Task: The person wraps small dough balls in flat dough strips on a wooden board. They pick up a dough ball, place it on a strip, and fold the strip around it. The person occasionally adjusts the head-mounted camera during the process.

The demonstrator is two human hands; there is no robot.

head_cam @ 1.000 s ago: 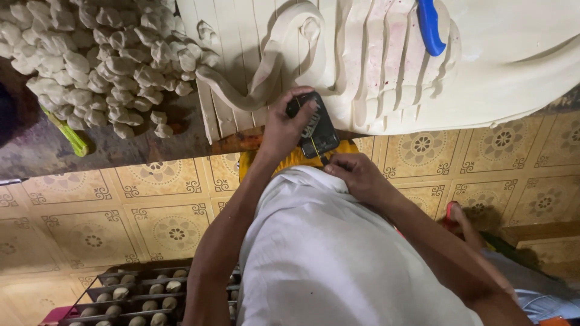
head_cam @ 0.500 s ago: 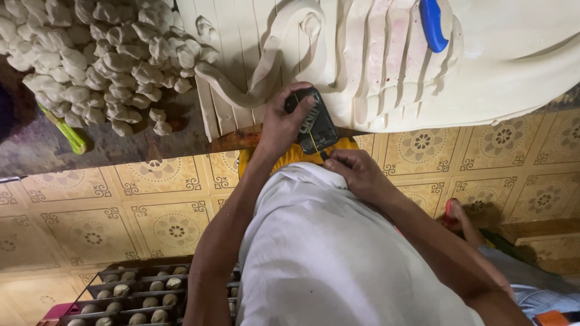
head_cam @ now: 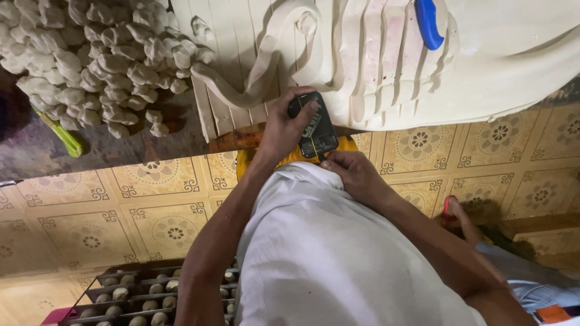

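Left hand (head_cam: 283,130) is what I see first, near the middle of the frame, its fingers wrapped around a small black device (head_cam: 314,125) that it holds against the lower edge of a large white carved sculpture (head_cam: 374,66). A thin yellow line runs down the device's face. My right hand (head_cam: 356,175) sits just below it, fingertips pinched at the device's bottom edge; I cannot tell whether it grips anything of its own. Beneath both hands a yellow object (head_cam: 347,145) peeks out, mostly hidden. A white shirt (head_cam: 326,253) fills the lower centre. In the upper left lies a heap of pale lumpy pieces (head_cam: 84,66), with a green tool (head_cam: 60,134) at its lower edge. A blue handle (head_cam: 428,23) rests on the sculpture at the upper right. The floor is patterned tile (head_cam: 169,223), and a dark rack of small round pieces (head_cam: 127,296) stands at the lower left.
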